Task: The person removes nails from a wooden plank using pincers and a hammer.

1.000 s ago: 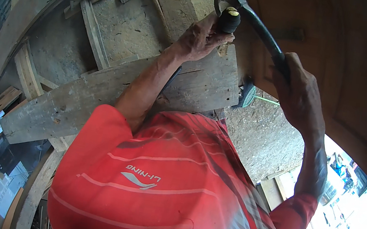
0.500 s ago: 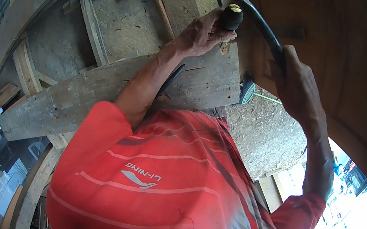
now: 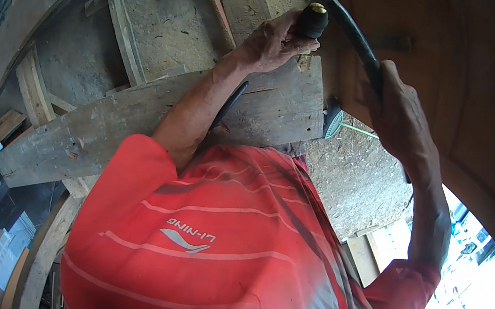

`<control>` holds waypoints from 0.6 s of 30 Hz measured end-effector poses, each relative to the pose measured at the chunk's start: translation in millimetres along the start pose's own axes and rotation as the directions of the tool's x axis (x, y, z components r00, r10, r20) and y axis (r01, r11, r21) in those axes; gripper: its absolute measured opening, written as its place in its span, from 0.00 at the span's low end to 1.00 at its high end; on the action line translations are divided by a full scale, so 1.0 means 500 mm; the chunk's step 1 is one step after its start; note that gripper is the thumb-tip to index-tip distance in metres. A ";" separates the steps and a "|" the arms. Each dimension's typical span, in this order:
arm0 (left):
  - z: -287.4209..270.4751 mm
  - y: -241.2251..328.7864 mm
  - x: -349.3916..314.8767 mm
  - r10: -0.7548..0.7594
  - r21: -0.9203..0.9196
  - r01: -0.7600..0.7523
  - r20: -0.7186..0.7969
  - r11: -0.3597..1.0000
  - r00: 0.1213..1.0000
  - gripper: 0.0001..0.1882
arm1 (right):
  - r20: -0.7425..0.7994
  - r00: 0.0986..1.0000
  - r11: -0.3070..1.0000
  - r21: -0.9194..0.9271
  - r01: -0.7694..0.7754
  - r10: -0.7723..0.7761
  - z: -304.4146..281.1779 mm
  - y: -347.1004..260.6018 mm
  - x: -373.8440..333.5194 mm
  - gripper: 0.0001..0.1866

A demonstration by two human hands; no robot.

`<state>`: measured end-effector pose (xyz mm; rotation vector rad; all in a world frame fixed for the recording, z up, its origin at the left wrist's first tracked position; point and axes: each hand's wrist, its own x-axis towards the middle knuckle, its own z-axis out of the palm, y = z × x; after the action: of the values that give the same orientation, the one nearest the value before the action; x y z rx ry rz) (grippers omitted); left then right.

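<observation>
My left hand (image 3: 274,44) is wrapped round the thick black handle of a chisel (image 3: 312,24), whose brass-coloured butt end points up. Its blade is hidden below my fingers. A claw hammer (image 3: 354,36) is gripped by its dark handle in my right hand (image 3: 399,111). The hammer's head is just beyond the chisel's butt, and I cannot tell whether they touch. Under my left hand lies a weathered wooden plank (image 3: 282,104), with a small patch of pale, freshly cut wood near the chisel. A dark slender tool (image 3: 229,104) rests on the plank beside my left forearm.
A large brown wooden panel (image 3: 467,93) fills the right side. Timber pieces (image 3: 124,36) form a frame at the left, near a curved board (image 3: 42,9). Below the plank's right end, a green round-ended object (image 3: 333,124) is partly visible above rough ground (image 3: 361,180).
The hammer's head has shifted slightly up and to the right and turned a little. My left hand keeps its grip on the chisel in nearly the same place.
</observation>
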<state>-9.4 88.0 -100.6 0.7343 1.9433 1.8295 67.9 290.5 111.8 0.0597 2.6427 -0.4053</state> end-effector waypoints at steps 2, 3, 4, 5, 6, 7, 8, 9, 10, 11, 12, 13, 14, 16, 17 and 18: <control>0.010 -0.013 -0.014 0.054 -0.018 -0.055 -0.061 0.998 0.997 0.20 | -0.074 0.997 1.000 0.017 0.025 -0.024 0.011 0.002 0.009 0.14; 0.011 -0.024 -0.001 0.049 0.023 -0.048 -0.062 0.999 0.997 0.20 | -0.109 0.993 0.999 0.024 0.039 -0.036 0.014 0.002 0.014 0.14; 0.004 -0.019 0.010 0.030 0.067 -0.027 -0.049 0.997 0.998 0.20 | -0.112 0.993 0.985 0.168 -0.029 0.048 0.018 -0.006 0.019 0.14; 0.002 -0.015 0.014 0.010 0.111 -0.006 -0.037 0.994 0.999 0.20 | -0.144 0.988 0.972 0.232 -0.019 0.054 0.036 -0.003 0.013 0.14; 0.007 -0.009 0.010 -0.042 0.036 0.045 -0.069 0.998 0.997 0.20 | -0.176 0.982 0.955 0.296 -0.009 0.064 0.065 0.005 0.003 0.13; 0.013 0.002 0.009 -0.093 -0.031 0.091 -0.094 0.995 0.991 0.21 | -0.215 0.974 0.932 0.364 0.007 0.077 0.085 0.013 -0.005 0.13; 0.019 0.008 0.008 -0.145 -0.099 0.134 -0.114 0.986 0.983 0.21 | -0.207 0.973 0.930 0.369 -0.014 0.097 0.094 0.019 -0.009 0.13; 0.024 0.003 0.007 -0.194 -0.185 0.169 -0.126 0.968 0.973 0.21 | -0.199 0.973 0.927 0.374 -0.035 0.118 0.101 0.024 -0.011 0.13; 0.025 -0.003 0.012 -0.236 -0.275 0.191 -0.140 0.942 0.962 0.22 | -0.196 0.971 0.927 0.370 -0.053 0.134 0.107 0.028 -0.010 0.13; 0.026 -0.007 0.016 -0.279 -0.363 0.210 -0.148 0.908 0.949 0.23 | -0.199 0.968 0.919 0.389 -0.066 0.154 0.122 0.038 -0.015 0.14; 0.030 -0.008 0.013 -0.284 -0.411 0.206 -0.138 0.888 0.949 0.22 | -0.201 0.964 0.909 0.409 -0.079 0.174 0.143 0.053 -0.026 0.14; 0.029 -0.008 0.014 -0.310 -0.432 0.228 -0.129 0.873 0.942 0.20 | -0.197 0.960 0.897 0.432 -0.097 0.199 0.160 0.061 -0.036 0.15; 0.025 -0.008 0.015 -0.337 -0.452 0.251 -0.119 0.856 0.934 0.19 | -0.171 0.955 0.886 0.440 -0.147 0.243 0.169 0.065 -0.044 0.17; 0.018 -0.016 0.016 -0.399 -0.503 0.303 -0.093 0.809 0.912 0.16 | -0.115 0.942 0.846 0.483 -0.224 0.315 0.186 0.073 -0.058 0.18; 0.015 -0.022 0.015 -0.434 -0.534 0.332 -0.075 0.778 0.898 0.15 | -0.088 0.934 0.825 0.502 -0.259 0.347 0.195 0.076 -0.065 0.19; 0.014 -0.025 0.014 -0.468 -0.563 0.359 -0.056 0.745 0.882 0.13 | -0.071 0.925 0.804 0.523 -0.284 0.373 0.207 0.081 -0.075 0.20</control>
<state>-12.5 97.5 -113.2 -0.0697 1.4051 2.0478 151.3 299.8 30.0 0.7459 2.5384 -0.9958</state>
